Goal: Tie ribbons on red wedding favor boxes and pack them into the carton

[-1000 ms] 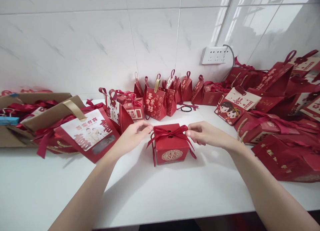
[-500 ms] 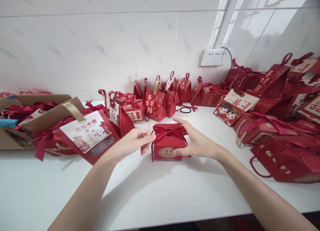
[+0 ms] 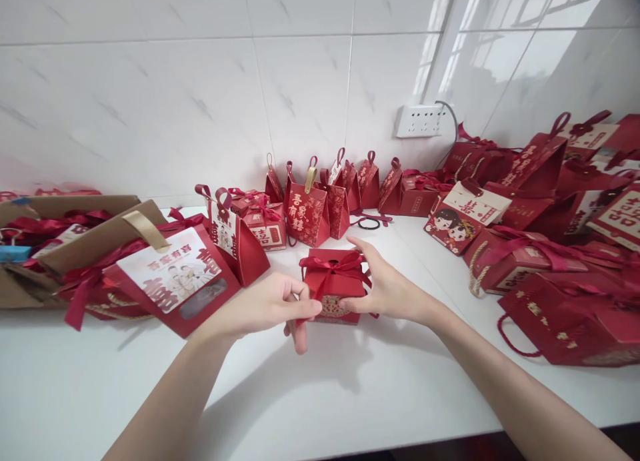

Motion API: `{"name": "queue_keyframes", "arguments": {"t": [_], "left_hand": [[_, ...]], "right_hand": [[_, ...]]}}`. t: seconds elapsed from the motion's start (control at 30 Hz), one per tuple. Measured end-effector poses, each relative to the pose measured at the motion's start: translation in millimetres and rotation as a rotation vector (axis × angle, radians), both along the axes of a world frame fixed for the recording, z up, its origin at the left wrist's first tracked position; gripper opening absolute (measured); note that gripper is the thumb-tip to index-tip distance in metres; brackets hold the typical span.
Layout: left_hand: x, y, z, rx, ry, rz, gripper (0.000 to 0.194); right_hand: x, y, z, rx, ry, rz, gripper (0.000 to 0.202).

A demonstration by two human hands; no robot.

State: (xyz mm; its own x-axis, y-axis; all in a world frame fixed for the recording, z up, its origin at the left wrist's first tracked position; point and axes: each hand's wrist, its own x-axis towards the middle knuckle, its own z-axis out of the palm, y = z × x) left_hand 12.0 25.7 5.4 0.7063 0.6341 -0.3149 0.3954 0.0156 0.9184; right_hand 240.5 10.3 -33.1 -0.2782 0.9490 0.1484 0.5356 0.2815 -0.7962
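Observation:
A small red gift box [image 3: 350, 287] with a round gold emblem stands upright on the white table, a dark red ribbon [image 3: 334, 266] tied in a bow across its top. At its front left corner, my left hand [image 3: 273, 308] pinches a ribbon tail between thumb and fingers, holding it out towards me. My right hand [image 3: 393, 289] grips the box from the right, thumb on the front face and fingers behind. Part of the emblem is hidden by my fingers.
Red gift boxes [image 3: 307, 214] line the wall. More boxes are piled at right [image 3: 570, 314]. Left, a cardboard carton [image 3: 95, 242] holds ribboned boxes, with a white-labelled red box [image 3: 177, 274] beside it. A black ring [image 3: 369, 224] and wall socket [image 3: 421, 121] sit behind.
My left hand has moved down and slightly right, drawing the ribbon tail towards me across the box's front. My right hand keeps its grip. The view has shifted slightly.

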Motion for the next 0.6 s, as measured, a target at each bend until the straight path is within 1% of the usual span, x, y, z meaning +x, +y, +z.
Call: {"name": "queue_keyframes", "arguments": {"t": [0.1,0.2,0.27,0.3,0.33,0.37,0.4,0.43,0.47,0.5,0.53,0.6], "left_hand": [[0.8,-0.9,-2.1,-0.026,-0.004,-0.064,0.034],[-1.7,-1.6,-0.4,-0.069,-0.015,-0.104,0.032],[-6.1,0.0,3.0,-0.052,0.072,-0.106,0.033],[-8.7,1.8,4.5,-0.008,0.149,-0.072,0.034],[-11.0,4.2,5.4,0.063,0.225,0.009,0.037],[-12.7,7.1,5.5,0.158,0.273,0.135,0.04],[-13.2,10.1,4.3,0.27,0.275,0.291,0.042],[-12.1,12.9,2.0,0.383,0.229,0.446,0.041],[-9.5,14.9,-1.5,0.48,0.146,0.575,0.039],[-5.2,16.1,-5.8,0.541,0.049,0.648,0.034],[0.2,16.1,-10.6,0.564,-0.037,0.662,0.03],[12.6,13.6,-19.7,0.553,-0.12,0.595,0.031]], "right_hand": [[-0.7,-0.1,0.2,-0.014,0.002,-0.008,0.103],[-0.2,1.1,-1.4,0.009,-0.008,-0.02,0.103],[0.7,2.1,-3.0,0.028,-0.012,-0.031,0.102],[1.2,2.4,-3.6,0.036,-0.015,-0.034,0.101],[1.5,2.7,-3.9,0.042,-0.017,-0.036,0.099],[1.7,2.8,-4.0,0.048,-0.019,-0.036,0.098],[1.7,2.8,-3.8,0.05,-0.019,-0.033,0.098],[1.5,2.7,-3.5,0.045,-0.016,-0.026,0.097],[1.2,2.7,-3.2,0.034,-0.007,-0.018,0.098],[0.8,2.8,-3.0,0.017,0.009,-0.005,0.099],[0.4,2.9,-2.9,0.0,0.037,0.017,0.101],[-0.6,3.3,-2.9,-0.03,0.121,0.078,0.102]]}}
